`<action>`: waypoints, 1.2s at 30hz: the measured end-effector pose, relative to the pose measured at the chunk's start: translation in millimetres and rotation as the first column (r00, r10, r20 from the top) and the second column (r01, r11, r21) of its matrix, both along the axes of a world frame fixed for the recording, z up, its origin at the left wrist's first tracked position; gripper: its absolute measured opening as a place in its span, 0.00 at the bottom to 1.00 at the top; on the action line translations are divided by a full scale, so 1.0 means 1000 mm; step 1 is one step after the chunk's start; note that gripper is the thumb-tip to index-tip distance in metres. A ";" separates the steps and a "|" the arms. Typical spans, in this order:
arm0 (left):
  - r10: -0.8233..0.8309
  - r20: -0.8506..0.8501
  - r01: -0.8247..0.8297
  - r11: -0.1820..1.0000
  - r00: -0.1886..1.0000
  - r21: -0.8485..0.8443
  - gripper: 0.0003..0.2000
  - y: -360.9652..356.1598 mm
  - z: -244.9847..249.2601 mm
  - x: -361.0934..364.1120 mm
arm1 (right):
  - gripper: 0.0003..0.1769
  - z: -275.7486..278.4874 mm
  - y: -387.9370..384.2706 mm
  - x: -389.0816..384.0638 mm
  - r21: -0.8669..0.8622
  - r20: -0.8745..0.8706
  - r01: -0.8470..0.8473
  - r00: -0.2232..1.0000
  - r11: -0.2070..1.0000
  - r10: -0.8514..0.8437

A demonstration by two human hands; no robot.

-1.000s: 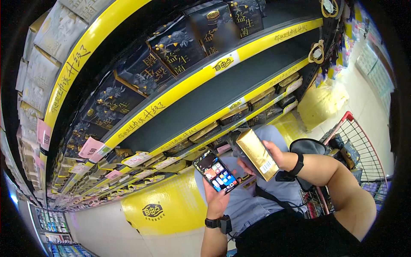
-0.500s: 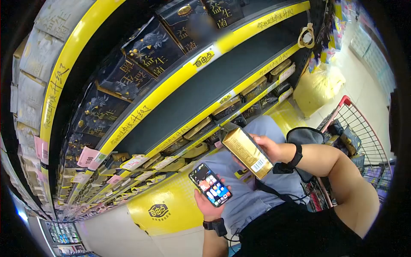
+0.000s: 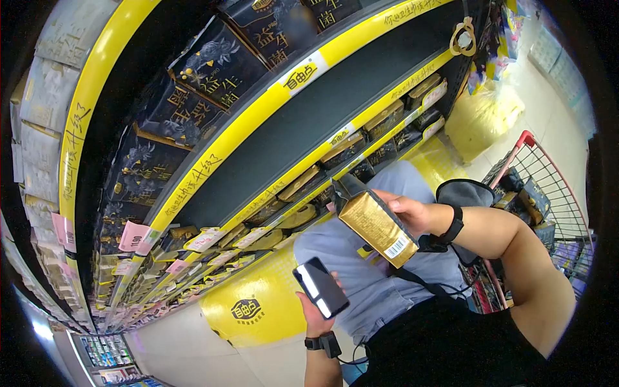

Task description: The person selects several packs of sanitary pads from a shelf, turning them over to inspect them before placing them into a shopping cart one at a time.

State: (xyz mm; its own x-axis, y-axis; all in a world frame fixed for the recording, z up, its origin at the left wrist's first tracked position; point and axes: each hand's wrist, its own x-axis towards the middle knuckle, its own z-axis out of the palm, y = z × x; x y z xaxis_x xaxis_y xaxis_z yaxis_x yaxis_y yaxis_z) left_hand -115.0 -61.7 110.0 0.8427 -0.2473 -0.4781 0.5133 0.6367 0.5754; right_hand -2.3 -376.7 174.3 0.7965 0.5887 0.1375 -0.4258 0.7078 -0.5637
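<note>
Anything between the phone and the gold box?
Nothing visible: the phone, in the left hand, sits below the gold box in the right hand; only the grey shirt lies behind the gap.

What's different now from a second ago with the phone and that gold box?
The phone in the left hand has sunk lower, and its screen, which showed coloured app icons, now looks dark. The gold box in the right hand has dipped slightly. Both hands keep their grip; the shelves look unchanged.

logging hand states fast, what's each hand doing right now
left hand: closed, holding a black rectangular smartphone.
right hand: closed, holding a gold rectangular carton with a barcode label.
</note>
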 end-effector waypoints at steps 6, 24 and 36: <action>-0.393 -0.172 0.429 0.817 0.903 0.386 0.29 0.058 0.008 -0.067 | 0.49 0.000 -0.005 -0.002 -0.050 -0.062 -0.006 0.998 0.999 0.003; -0.550 -0.199 0.178 -0.092 0.811 0.980 0.25 0.011 -0.008 -0.172 | 0.40 -0.001 -0.004 -0.006 -0.062 0.026 0.036 0.999 0.997 -0.035; -0.415 -0.147 0.017 -0.302 0.898 0.953 0.34 -0.013 -0.024 -0.188 | 0.25 -0.007 -0.008 0.000 0.049 0.102 0.134 0.985 0.990 -0.138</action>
